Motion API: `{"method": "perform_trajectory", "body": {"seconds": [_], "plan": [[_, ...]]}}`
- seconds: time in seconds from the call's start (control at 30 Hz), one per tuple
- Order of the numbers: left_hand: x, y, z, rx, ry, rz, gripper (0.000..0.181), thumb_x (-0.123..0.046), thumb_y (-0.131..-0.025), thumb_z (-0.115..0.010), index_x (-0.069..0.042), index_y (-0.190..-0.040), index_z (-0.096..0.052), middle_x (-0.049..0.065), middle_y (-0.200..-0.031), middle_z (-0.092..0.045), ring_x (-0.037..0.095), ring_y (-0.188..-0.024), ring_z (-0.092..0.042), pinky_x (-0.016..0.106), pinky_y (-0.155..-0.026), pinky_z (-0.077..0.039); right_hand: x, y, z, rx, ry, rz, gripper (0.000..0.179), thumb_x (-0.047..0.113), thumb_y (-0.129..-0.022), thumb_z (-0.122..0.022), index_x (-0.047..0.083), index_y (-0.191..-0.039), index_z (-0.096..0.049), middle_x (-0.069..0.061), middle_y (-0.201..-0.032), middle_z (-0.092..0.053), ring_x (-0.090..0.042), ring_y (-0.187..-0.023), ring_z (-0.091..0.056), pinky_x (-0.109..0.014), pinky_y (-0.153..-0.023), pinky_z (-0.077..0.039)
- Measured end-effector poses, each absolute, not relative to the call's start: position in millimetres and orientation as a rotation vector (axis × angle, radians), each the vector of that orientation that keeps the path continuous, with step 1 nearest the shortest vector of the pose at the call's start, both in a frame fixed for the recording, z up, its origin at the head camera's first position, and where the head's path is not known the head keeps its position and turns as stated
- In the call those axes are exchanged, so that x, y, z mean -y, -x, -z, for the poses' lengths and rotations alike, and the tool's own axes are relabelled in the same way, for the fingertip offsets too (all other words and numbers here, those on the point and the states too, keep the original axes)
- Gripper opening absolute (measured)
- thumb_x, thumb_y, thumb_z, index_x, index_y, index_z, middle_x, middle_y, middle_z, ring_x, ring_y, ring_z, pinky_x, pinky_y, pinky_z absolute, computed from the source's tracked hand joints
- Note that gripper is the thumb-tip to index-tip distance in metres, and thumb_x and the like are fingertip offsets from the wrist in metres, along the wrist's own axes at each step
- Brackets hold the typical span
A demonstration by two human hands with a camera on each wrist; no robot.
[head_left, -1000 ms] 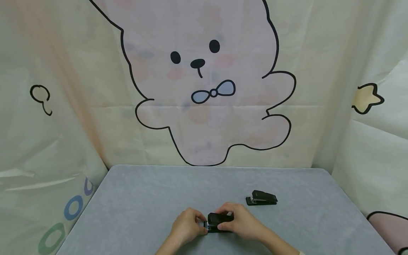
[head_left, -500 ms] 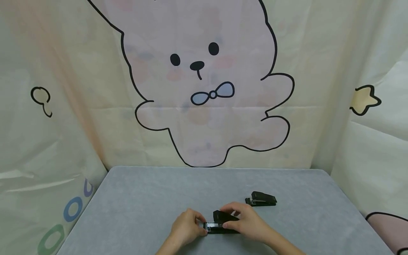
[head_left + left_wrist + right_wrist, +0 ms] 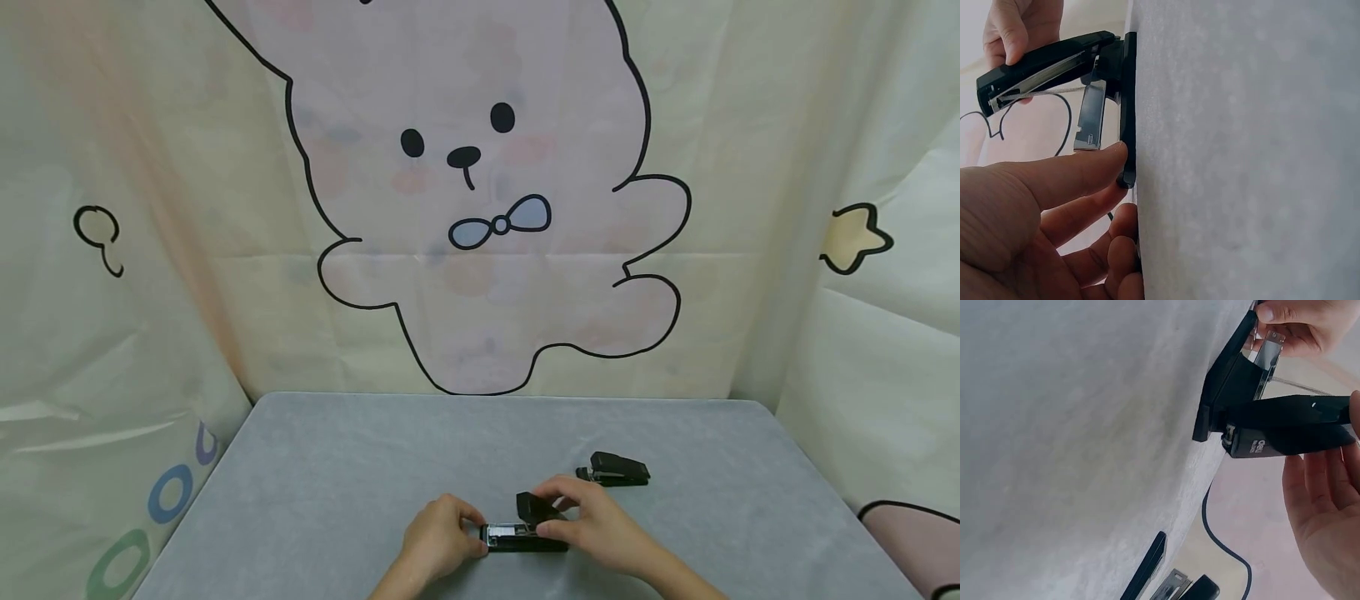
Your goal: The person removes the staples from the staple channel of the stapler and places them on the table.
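Observation:
A black stapler (image 3: 528,543) lies on the grey-blue table, its top arm (image 3: 1044,62) swung up high from the base. Between arm and base the metal staple channel (image 3: 1090,119) is exposed, and a thin spring (image 3: 1065,90) runs from it to the raised arm. My left hand (image 3: 442,535) pinches the front end of the base between thumb and fingers. With thumb on one side and fingers on the other, my right hand (image 3: 600,525) grips the raised arm. Whether staples lie in the channel, I cannot tell.
A second black stapler (image 3: 618,468) stands behind and to the right of my right hand, its top arm slightly raised. The cloth-covered table (image 3: 337,467) reaches back to a curtain (image 3: 480,275) printed with a cartoon animal; more curtains hang at both sides.
My right hand has moved rightward, swinging the stapler's top arm up and back from the base, which uncovers the metal channel. My left hand keeps its pinch on the front end.

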State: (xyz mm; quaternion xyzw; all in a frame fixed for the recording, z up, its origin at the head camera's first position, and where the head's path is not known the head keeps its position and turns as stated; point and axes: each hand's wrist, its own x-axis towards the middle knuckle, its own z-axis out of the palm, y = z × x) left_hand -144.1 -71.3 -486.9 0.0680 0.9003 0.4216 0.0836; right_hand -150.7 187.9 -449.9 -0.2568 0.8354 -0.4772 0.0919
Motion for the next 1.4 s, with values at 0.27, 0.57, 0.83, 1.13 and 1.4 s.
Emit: {"method": "perform_trajectory", "body": {"seconds": [0.27, 0.57, 0.83, 1.13, 1.4], "plan": [[70, 145, 485, -2.653, -0.172, -1.244, 0.024, -0.006, -0.069, -0.093, -0.01, -0.09, -0.081, -0.004, -0.065, -0.059, 0.015, -0.06, -0.052, 0.032, -0.053, -0.037, -203, 149, 451, -2.419, 0.656, 1.517, 0.035, 0.02, -0.093, -0.08, 0.008, -0.124, -0.069, -0.006, -0.121, -0.07, -0.017, -0.108, -0.067, -0.042, -0.095, -0.056], [71, 147, 484, -2.666, -0.19, -1.215, 0.025, -0.009, -0.069, -0.094, -0.012, -0.091, -0.083, -0.007, -0.065, -0.059, 0.013, -0.06, -0.051, 0.031, -0.052, -0.037, -214, 146, 452, -2.339, 0.646, 1.636, 0.034, 0.013, -0.094, -0.078, 0.002, -0.124, -0.066, -0.018, -0.122, -0.067, -0.021, -0.11, -0.068, -0.03, -0.095, -0.056], [73, 147, 485, -2.656, -0.213, -1.214, 0.026, -0.009, -0.069, -0.093, -0.01, -0.093, -0.083, -0.006, -0.066, -0.059, 0.013, -0.059, -0.049, 0.03, -0.051, -0.035, -223, 145, 454, -2.309, 0.582, 1.683, 0.038, 0.012, -0.094, -0.079, -0.002, -0.126, -0.064, -0.02, -0.123, -0.065, -0.02, -0.112, -0.067, -0.028, -0.094, -0.055], [73, 146, 485, -2.668, -0.212, -1.215, 0.025, -0.01, -0.07, -0.093, -0.011, -0.093, -0.083, -0.007, -0.066, -0.059, 0.013, -0.06, -0.049, 0.03, -0.052, -0.035, -230, 143, 455, -2.295, 0.537, 1.712, 0.045, 0.011, -0.093, -0.079, -0.007, -0.13, -0.059, -0.022, -0.124, -0.063, -0.017, -0.108, -0.07, -0.031, -0.09, -0.058], [71, 145, 486, -2.661, -0.191, -1.218, 0.025, -0.01, -0.07, -0.092, -0.012, -0.093, -0.083, -0.006, -0.067, -0.059, 0.014, -0.061, -0.05, 0.031, -0.054, -0.035, -239, 143, 460, -2.267, 0.578, 1.752, 0.049, 0.007, -0.093, -0.078, -0.013, -0.131, -0.055, -0.026, -0.125, -0.061, -0.011, -0.107, -0.07, -0.031, -0.089, -0.058]]}}
